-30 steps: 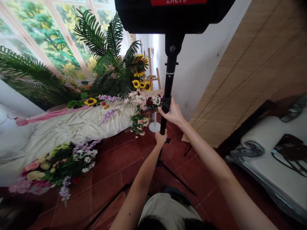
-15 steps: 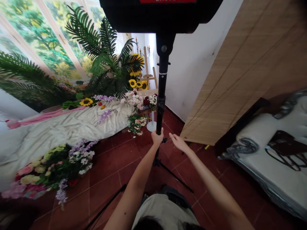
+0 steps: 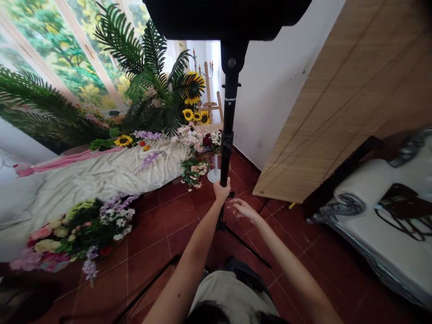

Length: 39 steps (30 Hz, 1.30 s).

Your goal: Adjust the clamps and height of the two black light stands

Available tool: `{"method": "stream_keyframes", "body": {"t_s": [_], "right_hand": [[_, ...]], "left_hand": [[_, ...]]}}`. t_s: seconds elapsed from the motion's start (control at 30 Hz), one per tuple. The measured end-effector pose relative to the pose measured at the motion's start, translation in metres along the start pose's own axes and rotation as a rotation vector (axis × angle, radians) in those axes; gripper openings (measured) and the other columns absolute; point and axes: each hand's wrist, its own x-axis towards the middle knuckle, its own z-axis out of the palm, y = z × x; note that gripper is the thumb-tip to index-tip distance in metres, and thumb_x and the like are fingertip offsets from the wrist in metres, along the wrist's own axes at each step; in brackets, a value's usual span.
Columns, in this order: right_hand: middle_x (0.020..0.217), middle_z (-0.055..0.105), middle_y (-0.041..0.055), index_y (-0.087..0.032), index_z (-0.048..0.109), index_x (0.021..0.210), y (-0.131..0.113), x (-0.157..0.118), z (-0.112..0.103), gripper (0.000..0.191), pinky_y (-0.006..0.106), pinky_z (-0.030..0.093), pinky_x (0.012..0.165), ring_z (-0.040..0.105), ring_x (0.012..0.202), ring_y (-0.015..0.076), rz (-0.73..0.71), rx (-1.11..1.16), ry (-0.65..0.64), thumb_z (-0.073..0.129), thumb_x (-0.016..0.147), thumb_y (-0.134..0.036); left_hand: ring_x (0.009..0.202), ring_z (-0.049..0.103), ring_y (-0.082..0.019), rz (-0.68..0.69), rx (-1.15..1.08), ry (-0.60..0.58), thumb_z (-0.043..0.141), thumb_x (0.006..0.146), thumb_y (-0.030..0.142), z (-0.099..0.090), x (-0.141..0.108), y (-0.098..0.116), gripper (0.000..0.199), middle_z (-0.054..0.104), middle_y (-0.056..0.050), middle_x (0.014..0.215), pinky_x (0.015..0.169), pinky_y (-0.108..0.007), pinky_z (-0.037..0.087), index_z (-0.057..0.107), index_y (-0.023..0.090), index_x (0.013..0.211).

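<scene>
My left hand (image 3: 222,190) is wrapped round the black pole of a light stand (image 3: 228,117). At the top of the pole sits a large black studio light (image 3: 229,18), cut off by the upper edge. A small black locking knob (image 3: 231,194) sticks out of the pole just right of my left hand. My right hand (image 3: 243,210) hovers close to the pole, a little below and right of the knob, fingers apart with nothing in them. Below, the stand's leg (image 3: 249,247) spreads over the floor.
A draped cream bed (image 3: 108,173) with flowers (image 3: 81,229) lies to the left. Palm leaves (image 3: 148,72) and an easel (image 3: 208,94) stand behind. A bamboo blind (image 3: 310,108) leans at right, beside a white sofa (image 3: 398,252) holding a dark bag (image 3: 398,202).
My right hand has moved left and slightly down, nearer the pole, and its fingers have spread. My left hand keeps its hold on the pole. The view has shifted slightly.
</scene>
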Motion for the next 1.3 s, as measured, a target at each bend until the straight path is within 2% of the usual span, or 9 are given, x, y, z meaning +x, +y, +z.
{"method": "stream_keyframes", "body": {"t_s": [0.2, 0.4, 0.57, 0.7, 0.8, 0.9, 0.97, 1.1, 1.3], "right_hand": [[0.072, 0.067, 0.0062, -0.015, 0.058, 0.073, -0.014, 0.004, 0.000, 0.040, 0.016, 0.035, 0.038, 0.052, 0.048, 0.0077, -0.131, -0.027, 0.062, 0.045, 0.087, -0.051], [0.046, 0.052, 0.0015, -0.016, 0.051, 0.057, -0.008, 0.026, 0.011, 0.049, 0.018, 0.027, 0.035, 0.041, 0.035, 0.0072, -0.161, 0.002, 0.224, 0.032, 0.093, -0.043], [0.043, 0.038, -0.0061, -0.020, 0.037, 0.057, -0.009, 0.027, 0.010, 0.034, 0.017, 0.027, 0.036, 0.030, 0.033, 0.0059, -0.041, 0.446, -0.077, 0.031, 0.091, -0.020], [0.044, 0.037, -0.0064, -0.021, 0.035, 0.061, -0.007, 0.025, 0.009, 0.030, 0.016, 0.027, 0.037, 0.031, 0.035, 0.0067, -0.033, 0.442, -0.118, 0.029, 0.090, -0.015], [0.049, 0.048, -0.0030, -0.021, 0.043, 0.068, 0.000, 0.020, 0.010, 0.031, 0.018, 0.027, 0.037, 0.039, 0.038, 0.0083, -0.067, 0.235, 0.034, 0.030, 0.094, -0.033], [0.060, 0.057, 0.0006, -0.022, 0.049, 0.075, 0.006, 0.009, 0.009, 0.036, 0.022, 0.035, 0.047, 0.053, 0.053, 0.0133, -0.255, -0.273, 0.344, 0.036, 0.090, -0.053], [0.068, 0.061, 0.0028, -0.024, 0.051, 0.078, 0.007, 0.001, 0.007, 0.037, 0.025, 0.038, 0.056, 0.058, 0.068, 0.0177, -0.367, -0.547, 0.447, 0.040, 0.086, -0.059], [0.087, 0.065, 0.0072, -0.024, 0.054, 0.085, 0.004, -0.004, 0.008, 0.037, 0.027, 0.038, 0.065, 0.059, 0.085, 0.0218, -0.469, -0.651, 0.465, 0.043, 0.085, -0.060], [0.096, 0.065, 0.0064, -0.025, 0.059, 0.091, 0.001, 0.004, 0.009, 0.035, 0.025, 0.036, 0.064, 0.060, 0.085, 0.0193, -0.526, -0.719, 0.461, 0.039, 0.090, -0.054]], "left_hand": [[0.052, 0.058, -0.016, 0.010, 0.006, 0.010, 0.063, 0.068, 0.050, 0.001, -0.002, 0.000, 0.039, 0.053, -0.003, 0.045, 0.048, -0.022, 0.041, 0.054, 0.016, 0.051], [0.052, 0.058, -0.015, 0.016, -0.012, 0.021, 0.063, 0.069, 0.049, 0.002, -0.003, 0.003, 0.037, 0.052, -0.002, 0.045, 0.048, -0.022, 0.041, 0.053, 0.017, 0.051], [0.053, 0.058, -0.015, 0.001, -0.019, 0.025, 0.063, 0.068, 0.048, 0.003, -0.004, 0.005, 0.036, 0.052, -0.001, 0.045, 0.048, -0.022, 0.041, 0.054, 0.017, 0.052], [0.052, 0.057, -0.015, 0.004, -0.019, 0.021, 0.063, 0.068, 0.048, 0.003, -0.004, 0.004, 0.036, 0.053, -0.002, 0.046, 0.048, -0.022, 0.041, 0.054, 0.017, 0.052], [0.053, 0.057, -0.015, 0.004, -0.024, 0.025, 0.064, 0.068, 0.048, 0.002, -0.004, 0.003, 0.036, 0.054, -0.002, 0.047, 0.049, -0.022, 0.041, 0.054, 0.017, 0.053], [0.054, 0.058, -0.015, 0.010, -0.022, 0.008, 0.063, 0.068, 0.049, 0.002, -0.004, 0.002, 0.036, 0.055, -0.002, 0.048, 0.050, -0.022, 0.042, 0.055, 0.017, 0.053], [0.053, 0.057, -0.014, 0.023, -0.014, -0.016, 0.062, 0.068, 0.050, 0.002, -0.003, 0.001, 0.037, 0.055, -0.002, 0.049, 0.051, -0.023, 0.043, 0.055, 0.016, 0.054], [0.049, 0.054, -0.013, 0.050, -0.010, -0.039, 0.061, 0.068, 0.051, 0.001, -0.001, -0.004, 0.039, 0.056, -0.002, 0.050, 0.051, -0.022, 0.042, 0.055, 0.016, 0.054], [0.061, 0.057, -0.013, 0.132, 0.002, -0.122, 0.065, 0.067, 0.045, -0.006, 0.000, -0.009, 0.030, 0.062, -0.002, 0.066, 0.059, -0.023, 0.045, 0.061, 0.015, 0.071]]}}
